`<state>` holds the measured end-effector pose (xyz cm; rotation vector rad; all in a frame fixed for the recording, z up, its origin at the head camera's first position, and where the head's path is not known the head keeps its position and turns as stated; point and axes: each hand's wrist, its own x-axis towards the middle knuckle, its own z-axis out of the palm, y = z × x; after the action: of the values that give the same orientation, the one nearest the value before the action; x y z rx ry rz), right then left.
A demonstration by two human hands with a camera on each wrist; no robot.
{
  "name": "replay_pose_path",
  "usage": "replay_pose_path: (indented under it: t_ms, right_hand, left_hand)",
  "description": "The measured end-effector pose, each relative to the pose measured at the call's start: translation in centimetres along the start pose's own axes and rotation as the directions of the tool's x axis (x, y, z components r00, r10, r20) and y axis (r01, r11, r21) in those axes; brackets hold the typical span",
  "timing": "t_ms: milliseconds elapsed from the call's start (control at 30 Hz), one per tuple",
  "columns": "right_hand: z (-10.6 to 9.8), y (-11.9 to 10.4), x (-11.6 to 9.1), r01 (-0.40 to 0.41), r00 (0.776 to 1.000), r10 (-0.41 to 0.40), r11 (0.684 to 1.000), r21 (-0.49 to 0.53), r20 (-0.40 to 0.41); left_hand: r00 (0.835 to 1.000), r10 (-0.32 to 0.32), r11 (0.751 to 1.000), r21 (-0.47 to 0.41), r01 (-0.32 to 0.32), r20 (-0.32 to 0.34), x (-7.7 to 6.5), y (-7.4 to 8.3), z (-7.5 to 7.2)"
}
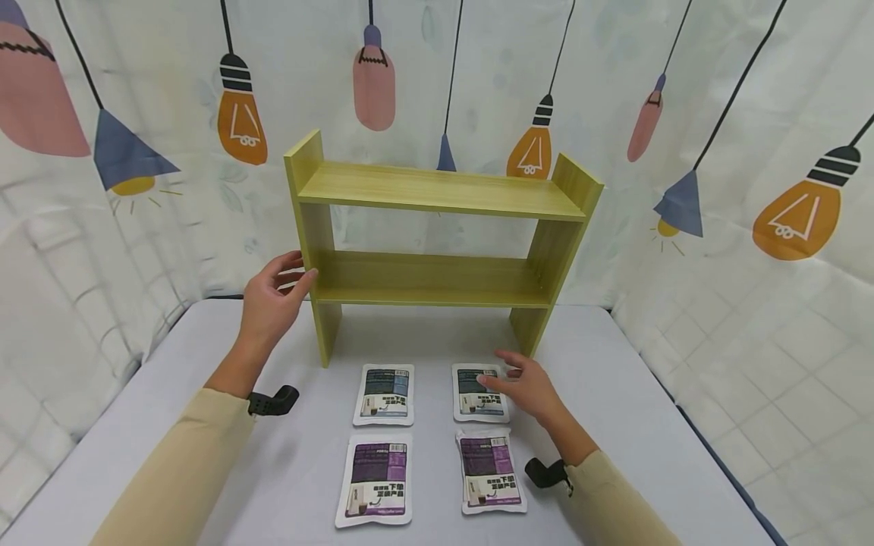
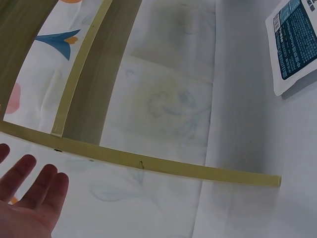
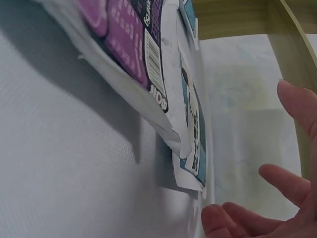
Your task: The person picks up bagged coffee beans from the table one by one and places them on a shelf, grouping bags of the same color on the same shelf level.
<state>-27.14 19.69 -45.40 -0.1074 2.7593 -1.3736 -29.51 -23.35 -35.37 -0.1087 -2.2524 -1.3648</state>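
Observation:
A yellow-green wooden shelf with two boards stands upright at the back of the table. Beside its left side panel is my left hand, fingers extended; whether they touch the panel I cannot tell. My right hand hovers around the right edge of the back right blue-labelled pouch, with fingers spread and holding nothing. Another blue-labelled pouch lies to its left. Nearer me lie two purple-labelled pouches, a left pouch and a slightly crumpled right pouch.
A white cloth covers the table. Behind it and along both sides hangs a pale curtain printed with lamps and bulbs. Each wrist carries a black strap device, one being the left strap device.

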Motion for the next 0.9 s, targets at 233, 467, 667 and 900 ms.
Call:
replay_pose_path:
  t_ms: [233,467,667,900]
  right_hand:
    - [0.1,0.2,0.4,-0.024,1.000,0.024,1.000,-0.011,0.008]
    - [0.3,0.1,0.6,-0.067,0.997,0.068,0.997,-0.033,0.035]
    - [0.3,-0.1,0.7,-0.102,0.993,0.106,0.992,-0.077,0.044]
    - [0.3,-0.1,1.2,-0.101,0.993,0.108,0.987,-0.121,0.051]
  left_hand:
    - [1.000,-0.010,1.000,-0.013,0.010,0.005,0.2,0.2,0.3]
    - [1.000,-0.029,0.999,-0.020,0.029,-0.001,0.3,0.3,0.5]
    - [0.999,-0.032,0.999,-0.021,0.032,-0.009,0.3,0.1,0.6]
    - [1.000,-0.023,1.000,-0.019,0.023,-0.019,0.3,-0.1,0.7]
